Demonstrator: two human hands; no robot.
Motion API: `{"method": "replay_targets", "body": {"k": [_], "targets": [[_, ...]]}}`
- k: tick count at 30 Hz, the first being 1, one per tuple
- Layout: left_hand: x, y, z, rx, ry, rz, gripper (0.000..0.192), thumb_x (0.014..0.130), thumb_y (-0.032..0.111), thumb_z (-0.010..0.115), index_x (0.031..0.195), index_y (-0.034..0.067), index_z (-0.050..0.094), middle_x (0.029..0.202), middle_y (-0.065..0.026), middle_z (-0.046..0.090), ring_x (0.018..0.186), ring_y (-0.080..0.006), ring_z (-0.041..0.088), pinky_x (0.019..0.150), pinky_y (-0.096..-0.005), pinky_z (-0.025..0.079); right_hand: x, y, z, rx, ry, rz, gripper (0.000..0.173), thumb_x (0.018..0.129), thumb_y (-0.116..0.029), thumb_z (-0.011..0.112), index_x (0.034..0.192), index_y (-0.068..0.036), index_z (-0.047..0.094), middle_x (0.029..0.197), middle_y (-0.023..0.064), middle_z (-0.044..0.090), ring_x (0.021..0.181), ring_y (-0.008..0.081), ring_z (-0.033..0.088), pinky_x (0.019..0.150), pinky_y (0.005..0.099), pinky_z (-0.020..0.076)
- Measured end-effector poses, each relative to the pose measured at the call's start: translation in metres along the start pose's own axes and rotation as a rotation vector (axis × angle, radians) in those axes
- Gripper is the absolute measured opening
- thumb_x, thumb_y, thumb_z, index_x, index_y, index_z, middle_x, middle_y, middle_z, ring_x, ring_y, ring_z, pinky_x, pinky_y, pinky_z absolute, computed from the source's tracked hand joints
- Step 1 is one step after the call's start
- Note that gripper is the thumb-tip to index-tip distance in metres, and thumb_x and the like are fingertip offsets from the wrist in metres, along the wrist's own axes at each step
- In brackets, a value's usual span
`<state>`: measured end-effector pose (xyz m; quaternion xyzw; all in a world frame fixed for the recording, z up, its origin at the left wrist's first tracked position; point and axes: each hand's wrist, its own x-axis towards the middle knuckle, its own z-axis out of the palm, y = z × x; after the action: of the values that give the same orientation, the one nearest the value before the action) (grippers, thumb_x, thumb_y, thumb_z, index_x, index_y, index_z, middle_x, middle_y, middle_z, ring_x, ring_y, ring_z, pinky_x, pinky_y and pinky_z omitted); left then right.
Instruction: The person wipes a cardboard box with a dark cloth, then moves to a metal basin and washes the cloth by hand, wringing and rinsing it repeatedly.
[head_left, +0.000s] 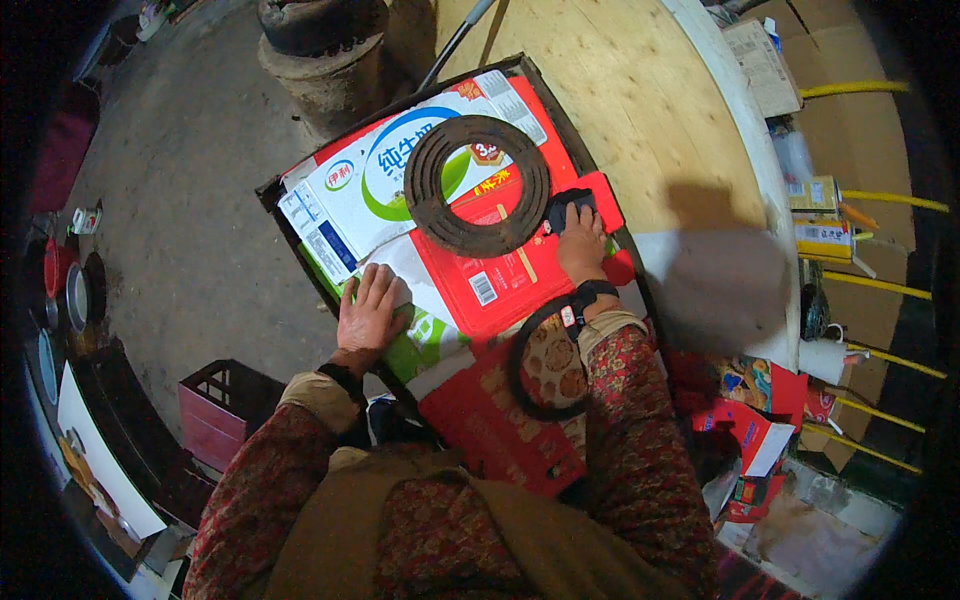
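My right hand presses down on a crumpled dark cloth at the right edge of a red cardboard sheet. Fingers apart, my left hand rests flat on the left side of the flattened milk carton cardboard and holds nothing. Across these sheets lies a set of dark concentric metal rings, with an open centre. A separate thin black ring lies nearer my body, partly hidden by my right forearm. A dark frame edges the surface beneath the cardboard.
A sooty cylindrical stove stands beyond the frame. To the right is a pale wooden board with a white curved edge. A purple crate sits on the concrete floor at left. Boxes and red packaging line the right side.
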<state>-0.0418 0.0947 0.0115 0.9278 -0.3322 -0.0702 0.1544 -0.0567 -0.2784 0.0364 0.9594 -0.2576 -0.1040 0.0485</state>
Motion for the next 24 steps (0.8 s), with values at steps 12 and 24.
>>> {"method": "replay_targets", "body": {"k": [12, 24], "targets": [[0.0, -0.001, -0.001, 0.038, -0.019, 0.01, 0.059, 0.075, 0.034, 0.064, 0.126, 0.013, 0.046, 0.14, -0.0091, 0.037, 0.133, -0.0265, 0.031, 0.105, -0.0486, 0.026, 0.043, -0.011, -0.01, -0.03, 0.032, -0.006, 0.054, 0.083, -0.015, 0.057, 0.135, -0.018, 0.041, 0.135, 0.0103, 0.033, 0.126, 0.0393, 0.029, 0.097, 0.0513, 0.0332], [0.0, -0.002, -0.004, 0.014, -0.101, 0.011, 0.06, 0.076, 0.035, 0.063, 0.129, 0.013, 0.044, 0.143, -0.01, 0.033, 0.135, -0.027, 0.026, 0.106, -0.0501, 0.023, 0.111, -0.029, -0.027, 0.063, 0.027, -0.039, 0.046, 0.08, -0.014, 0.056, 0.125, -0.019, 0.05, 0.122, 0.0081, 0.05, 0.11, 0.037, 0.046, 0.087, 0.0523, 0.0404]]}}
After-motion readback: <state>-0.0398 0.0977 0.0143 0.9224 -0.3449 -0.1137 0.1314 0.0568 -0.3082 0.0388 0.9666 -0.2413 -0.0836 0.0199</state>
